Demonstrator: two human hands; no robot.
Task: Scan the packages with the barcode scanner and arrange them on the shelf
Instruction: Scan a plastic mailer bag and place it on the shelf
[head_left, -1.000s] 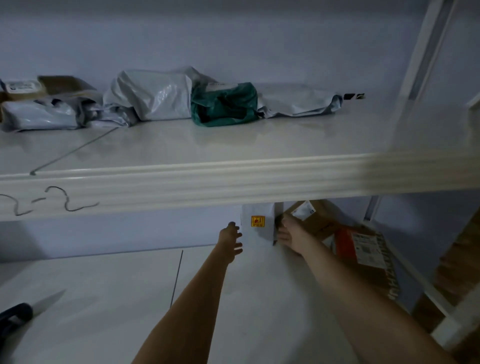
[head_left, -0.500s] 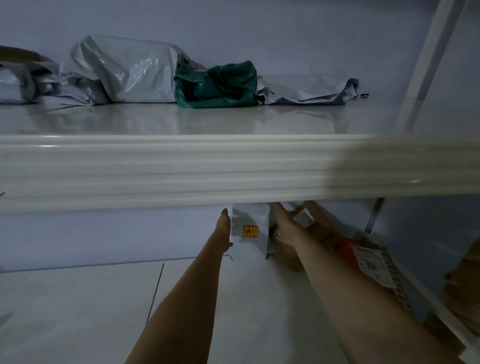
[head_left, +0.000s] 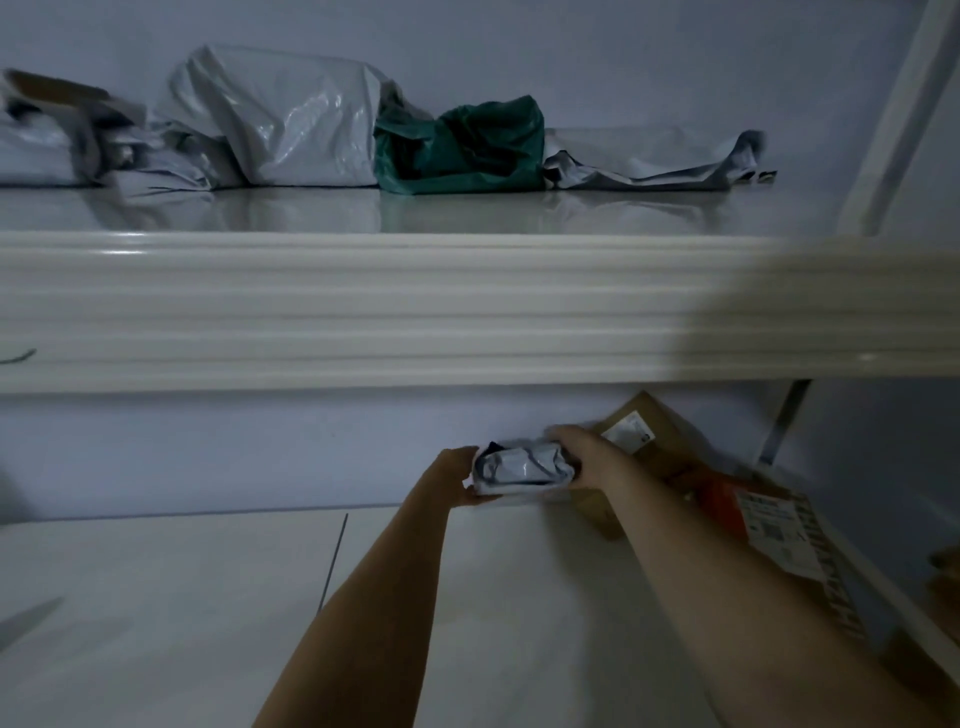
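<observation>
You've got the grey poly mailer (head_left: 524, 467) between both hands at the back of the lower shelf (head_left: 156, 597), right of its middle and up near the back wall. Left hand (head_left: 457, 478) cups the mailer's left end, fingers wrapped under and round it. Right hand (head_left: 576, 452) clamps over the right end from above. How tightly the fingers curl I can't tell, since that end is blurred. The pkg looks to be on or just above the shelf surface; can't say whether it's touching.

Risks, as I judge them:
- The soft bag is bunched and crumpled, so the contents can shift inside, and if you let go unevenly it may slump or roll fwd toward the front edge.
- Your right hand is just beside the cardboard box (head_left: 644, 431), which leans tilted at the back right. Nudge it and it may tip onto the mailer or into the orange-labelled box (head_left: 753, 519) along the right edge.
- The upper shelf lip (head_left: 363, 312) hangs low in front of you, so a knuckle or forearm could knock it on the way out.
- No scanner is in view, so I can't confirm a scan.

Orientation: the mailer's long axis runs left-right, roughly parallel to the back edge. The ends point at the shelf's left and right sides, and a crumpled face is up.
</observation>
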